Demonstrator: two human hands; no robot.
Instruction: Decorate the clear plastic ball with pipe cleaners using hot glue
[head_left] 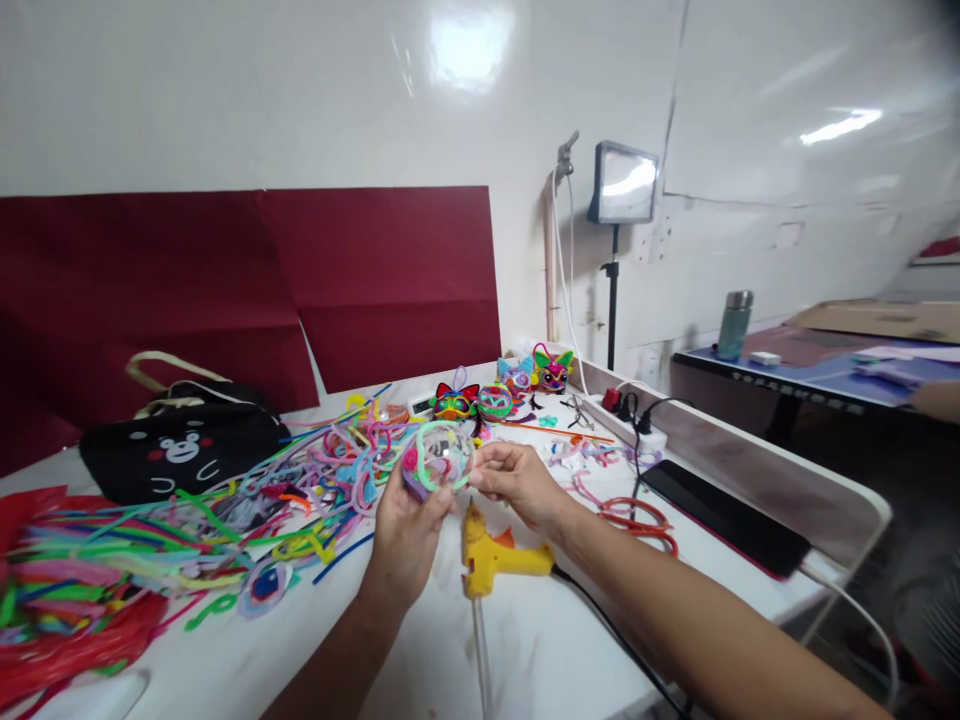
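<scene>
A clear round ball (450,448) wrapped with pipe cleaners in green, pink and purple is held up above the white table. My left hand (409,530) grips it from the lower left, thumb across its front. On its right side, my right hand (514,480) has thumb and fingertips pinched together at the pale green pipe cleaner round the edge. Whatever lies between those fingertips is too small to make out. Below the hands lies a yellow hot glue gun (487,562), with a clear glue stick (481,650) sticking out of its back end.
Loose pipe cleaners (225,530) spread over the table's left, near a black bag (180,450). Decorated balls (553,370) stand at the back. A power strip (622,425), a phone (724,515) and cables lie on the right. A lamp (626,182) stands behind.
</scene>
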